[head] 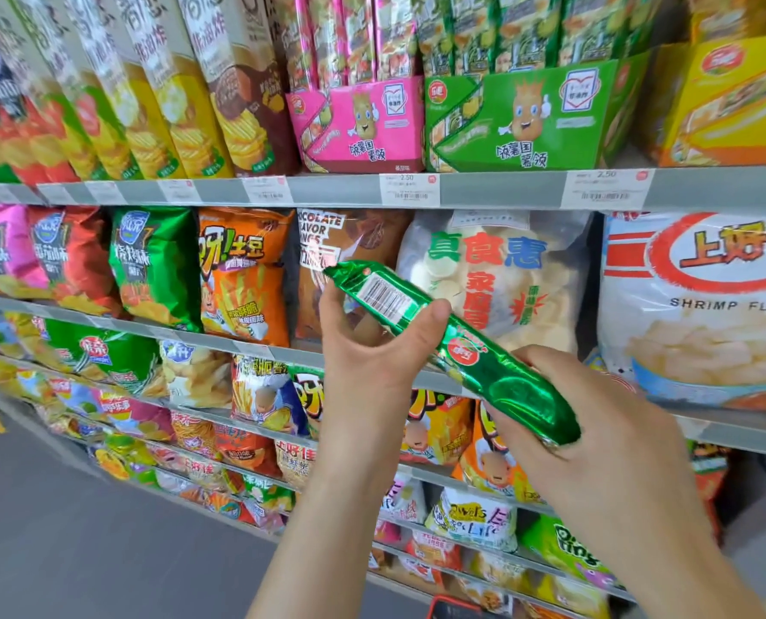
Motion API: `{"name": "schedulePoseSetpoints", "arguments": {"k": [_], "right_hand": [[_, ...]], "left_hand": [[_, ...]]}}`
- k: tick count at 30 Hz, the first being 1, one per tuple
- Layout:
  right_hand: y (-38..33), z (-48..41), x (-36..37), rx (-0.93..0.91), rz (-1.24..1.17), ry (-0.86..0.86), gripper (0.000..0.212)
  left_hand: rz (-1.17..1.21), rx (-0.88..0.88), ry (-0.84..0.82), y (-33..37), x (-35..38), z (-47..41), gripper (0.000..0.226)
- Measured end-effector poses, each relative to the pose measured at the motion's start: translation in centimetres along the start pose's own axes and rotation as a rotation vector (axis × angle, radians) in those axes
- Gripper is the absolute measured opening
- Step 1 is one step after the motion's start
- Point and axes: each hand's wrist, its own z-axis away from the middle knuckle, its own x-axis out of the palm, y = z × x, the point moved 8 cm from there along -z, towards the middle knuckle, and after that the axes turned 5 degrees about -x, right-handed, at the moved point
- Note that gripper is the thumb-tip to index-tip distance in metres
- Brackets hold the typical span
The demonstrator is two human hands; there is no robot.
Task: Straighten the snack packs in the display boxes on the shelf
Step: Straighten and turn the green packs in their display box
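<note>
From the head view, you hold the green pack [497, 377] in both hands, out in front of the shelves and below the green box [537, 122] on the top shelf [327, 189], where it likely belongs. Your left hand [368, 350] pinches the far barcode end, thumb on top and fingers behind. Your right hand [595, 422] grips the near end, fingers curled under. The pack is tilted with its back up, probably so you can turn it face-forward before slotting it in upright.

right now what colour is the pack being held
Shiny green snack pack, white barcode panel; head view.
</note>
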Motion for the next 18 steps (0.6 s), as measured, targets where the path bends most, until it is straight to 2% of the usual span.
{"name": "schedulePoseSetpoints", "arguments": {"k": [3,7,10,15,18], "right_hand": [[0.6,0.1,0.7,0.027,-0.119,-0.041,0.035],[1.1,0.1,2.0,0.088,-0.503,-0.227,0.049],[1.1,0.4,2.7,0.145,-0.768,-0.332,0.048],[0.8,0.0,1.7,0.102,-0.765,-0.166,0.035],[0.3,-0.1,1.4,0.106,-0.779,-0.09,0.029]], "left_hand": [[0.014,-0.015,0.03,-0.2,-0.5,0.0,0.09],[0.075,0.013,0.048,0.0,-0.8,0.1,0.086],[0.167,0.012,0.028,0.0,-0.6,0.1,0.083],[0.203,-0.009,-0.092,-0.1,0.6,0.2,0.054],[0.149,-0.026,-0.162,-0.9,1.6,0.7,0.048]]}}
